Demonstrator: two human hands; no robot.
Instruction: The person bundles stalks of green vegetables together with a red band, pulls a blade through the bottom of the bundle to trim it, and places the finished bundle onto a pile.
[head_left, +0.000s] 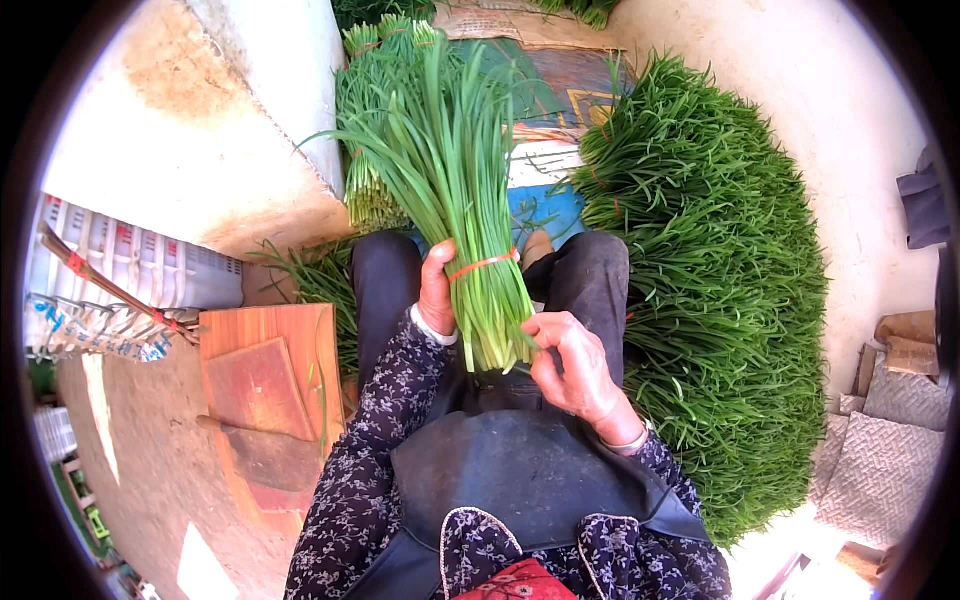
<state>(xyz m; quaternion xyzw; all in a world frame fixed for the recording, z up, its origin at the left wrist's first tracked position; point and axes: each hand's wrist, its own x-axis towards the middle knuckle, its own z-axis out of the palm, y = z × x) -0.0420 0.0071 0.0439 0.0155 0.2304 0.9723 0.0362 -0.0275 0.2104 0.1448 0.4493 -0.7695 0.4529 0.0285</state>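
Observation:
My left hand (438, 289) grips a bundle of garlic chives (480, 225) from its left side, thumb in front and the other fingers hidden behind the stems. An orange band (484, 265) circles the bundle near its pale cut ends, which point towards me above my lap. My right hand (574, 360) is at the lower right of those stem ends. Its thumb and forefinger pinch a small green chive blade beside the bundle. The long leaves lean away from me, and some droop to the left.
Banded chives are heaped high on my right (712, 300); more bundles (367, 187) stand front left. A wooden board (266, 330) at my left carries a cleaver (270, 454). Beyond it are a white plastic crate (150, 247) and a whitewashed block (187, 127). Loose chives (322, 285) lie by my left knee.

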